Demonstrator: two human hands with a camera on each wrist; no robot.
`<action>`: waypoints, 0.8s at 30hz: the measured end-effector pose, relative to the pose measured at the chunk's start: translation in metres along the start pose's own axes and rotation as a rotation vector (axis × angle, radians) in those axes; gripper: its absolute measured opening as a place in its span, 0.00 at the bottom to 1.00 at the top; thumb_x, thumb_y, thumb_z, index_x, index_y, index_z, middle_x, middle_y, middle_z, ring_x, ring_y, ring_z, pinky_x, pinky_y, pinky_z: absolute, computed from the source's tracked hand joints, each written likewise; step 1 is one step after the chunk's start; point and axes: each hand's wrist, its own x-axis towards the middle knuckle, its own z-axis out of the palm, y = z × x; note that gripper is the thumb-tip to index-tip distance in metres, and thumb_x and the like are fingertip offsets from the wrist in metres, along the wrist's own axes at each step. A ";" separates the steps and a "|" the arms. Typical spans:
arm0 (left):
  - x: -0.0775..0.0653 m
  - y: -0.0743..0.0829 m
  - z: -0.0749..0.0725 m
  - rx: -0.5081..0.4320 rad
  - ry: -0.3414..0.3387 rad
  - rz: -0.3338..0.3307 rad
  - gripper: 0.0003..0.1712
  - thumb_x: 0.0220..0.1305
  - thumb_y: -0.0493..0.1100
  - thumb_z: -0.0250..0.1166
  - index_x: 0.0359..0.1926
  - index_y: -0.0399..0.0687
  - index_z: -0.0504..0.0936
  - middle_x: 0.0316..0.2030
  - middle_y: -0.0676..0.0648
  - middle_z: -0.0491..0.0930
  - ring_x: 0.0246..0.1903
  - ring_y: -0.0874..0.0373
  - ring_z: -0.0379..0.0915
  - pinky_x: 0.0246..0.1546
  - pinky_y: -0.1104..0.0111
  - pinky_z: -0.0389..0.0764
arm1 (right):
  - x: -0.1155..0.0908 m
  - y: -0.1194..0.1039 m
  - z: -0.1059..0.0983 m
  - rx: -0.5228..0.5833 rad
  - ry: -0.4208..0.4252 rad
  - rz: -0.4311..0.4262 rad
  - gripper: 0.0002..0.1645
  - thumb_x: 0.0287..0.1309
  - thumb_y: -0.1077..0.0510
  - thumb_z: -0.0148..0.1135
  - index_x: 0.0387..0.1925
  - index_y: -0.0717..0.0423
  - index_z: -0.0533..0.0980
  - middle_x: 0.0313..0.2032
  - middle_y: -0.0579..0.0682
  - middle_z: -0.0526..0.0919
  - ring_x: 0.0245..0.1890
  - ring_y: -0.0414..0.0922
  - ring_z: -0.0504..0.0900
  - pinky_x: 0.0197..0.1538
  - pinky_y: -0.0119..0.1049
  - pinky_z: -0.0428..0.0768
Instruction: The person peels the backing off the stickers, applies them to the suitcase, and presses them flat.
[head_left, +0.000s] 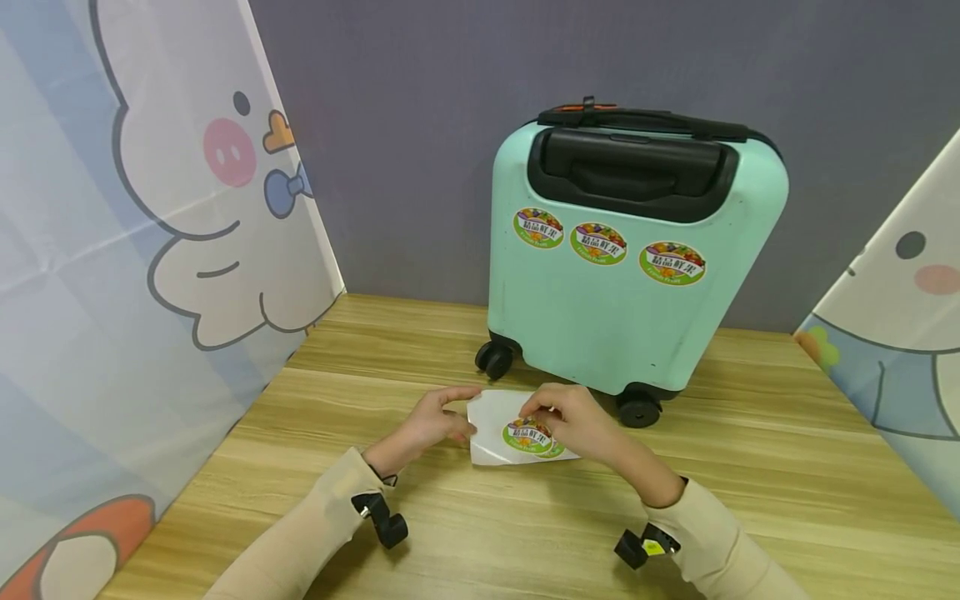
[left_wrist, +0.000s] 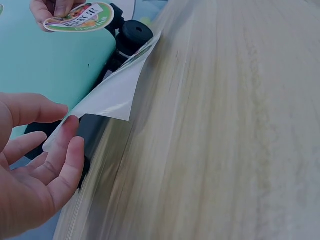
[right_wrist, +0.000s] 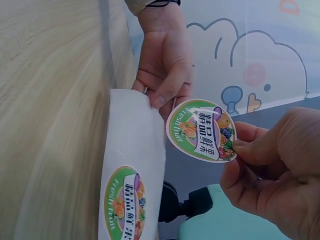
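My left hand (head_left: 429,427) holds the left edge of a white sticker backing sheet (head_left: 489,412), thumb and fingertips around its corner. In the left wrist view the sheet bends up off the wooden table. My right hand (head_left: 581,423) pinches the edge of an oval fruit sticker (right_wrist: 200,132) between thumb and index finger. That sticker is clear of the sheet, its green, white and fruit-printed face showing in the right wrist view. Another oval sticker (right_wrist: 125,202) lies on the sheet. Beyond both hands stands a mint-green suitcase (head_left: 592,325) with three such stickers (head_left: 598,243) in a row.
The suitcase has a black handle recess (head_left: 633,171) and black wheels (head_left: 639,407) on the wood-grain table (head_left: 405,358). A grey panel (head_left: 390,150) rises behind it. Cartoon-printed sheets (head_left: 172,250) hang at both sides.
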 end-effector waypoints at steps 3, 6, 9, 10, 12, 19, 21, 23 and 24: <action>0.000 -0.002 -0.001 0.017 0.006 0.003 0.38 0.53 0.26 0.66 0.67 0.29 0.69 0.65 0.30 0.68 0.31 0.56 0.82 0.32 0.66 0.85 | 0.000 -0.001 -0.003 0.002 -0.011 0.028 0.13 0.58 0.75 0.62 0.34 0.57 0.85 0.35 0.47 0.86 0.35 0.41 0.83 0.34 0.32 0.82; 0.001 -0.004 -0.003 0.045 0.015 0.002 0.36 0.55 0.27 0.67 0.67 0.29 0.69 0.65 0.30 0.68 0.32 0.55 0.82 0.32 0.65 0.85 | 0.000 -0.001 -0.005 0.001 -0.018 0.047 0.12 0.59 0.74 0.62 0.35 0.56 0.85 0.36 0.47 0.86 0.35 0.42 0.83 0.35 0.33 0.82; 0.001 -0.005 -0.005 0.093 0.026 0.003 0.36 0.57 0.29 0.68 0.67 0.29 0.69 0.65 0.30 0.69 0.36 0.54 0.82 0.32 0.65 0.85 | 0.002 -0.001 -0.007 0.003 -0.016 0.056 0.12 0.60 0.73 0.62 0.35 0.56 0.85 0.36 0.46 0.86 0.35 0.42 0.82 0.35 0.33 0.82; 0.001 -0.006 -0.005 0.108 0.029 0.003 0.36 0.58 0.30 0.68 0.67 0.29 0.69 0.65 0.30 0.69 0.37 0.54 0.81 0.31 0.66 0.84 | 0.002 -0.001 -0.008 0.005 -0.015 0.057 0.12 0.60 0.73 0.62 0.36 0.56 0.85 0.36 0.46 0.86 0.35 0.42 0.82 0.35 0.33 0.82; 0.002 -0.006 -0.007 0.134 0.038 -0.001 0.36 0.59 0.32 0.68 0.68 0.30 0.68 0.64 0.30 0.69 0.40 0.53 0.80 0.31 0.67 0.83 | 0.003 -0.001 -0.010 0.004 -0.013 0.057 0.12 0.61 0.73 0.61 0.36 0.56 0.85 0.36 0.46 0.86 0.35 0.43 0.83 0.35 0.33 0.82; 0.002 -0.004 -0.007 0.131 0.097 0.015 0.42 0.59 0.32 0.67 0.72 0.32 0.60 0.64 0.30 0.70 0.55 0.40 0.72 0.38 0.62 0.80 | 0.007 -0.004 -0.016 0.039 -0.008 0.089 0.11 0.64 0.71 0.60 0.37 0.56 0.85 0.37 0.48 0.86 0.35 0.43 0.83 0.34 0.34 0.81; 0.002 -0.002 -0.006 0.130 0.129 0.026 0.42 0.59 0.32 0.68 0.73 0.33 0.60 0.63 0.32 0.72 0.57 0.38 0.70 0.41 0.59 0.81 | 0.008 -0.004 -0.017 0.052 -0.004 0.100 0.11 0.64 0.71 0.60 0.38 0.57 0.85 0.38 0.48 0.86 0.34 0.43 0.82 0.34 0.34 0.81; 0.003 0.000 -0.006 0.131 0.148 0.044 0.42 0.59 0.32 0.68 0.72 0.34 0.61 0.62 0.33 0.73 0.57 0.39 0.70 0.45 0.58 0.81 | 0.009 -0.004 -0.018 0.060 0.000 0.102 0.11 0.64 0.71 0.60 0.38 0.57 0.85 0.37 0.49 0.86 0.33 0.42 0.82 0.33 0.34 0.81; 0.002 0.002 -0.006 0.128 0.149 0.053 0.41 0.60 0.32 0.68 0.72 0.34 0.61 0.61 0.33 0.74 0.56 0.40 0.71 0.45 0.58 0.81 | 0.009 -0.004 -0.018 0.064 0.002 0.101 0.11 0.64 0.71 0.60 0.38 0.58 0.85 0.37 0.49 0.86 0.33 0.42 0.82 0.33 0.34 0.81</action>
